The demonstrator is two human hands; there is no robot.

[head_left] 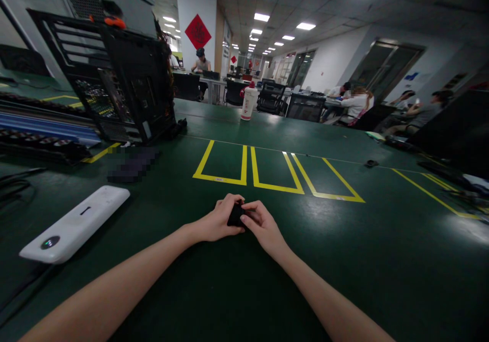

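Between my two hands is a small black object (pixel 236 215), partly covered by fingers, so its kind does not show. My left hand (pixel 218 220) is closed around its left side, thumb toward me and fingers on the far side. From the right, my right hand (pixel 263 224) pinches the object's edge with thumb and fingertips. Both hands are low over the green table (pixel 214 291), close to its surface, in front of the yellow tape outlines (pixel 277 188).
A white elongated device (pixel 76 225) with a cable lies at left. Behind it stands a black open computer case (pixel 133 87). A white bottle (pixel 248 102) stands at the far edge, and a small black item (pixel 371 163) lies at right. Several people sit at distant desks.
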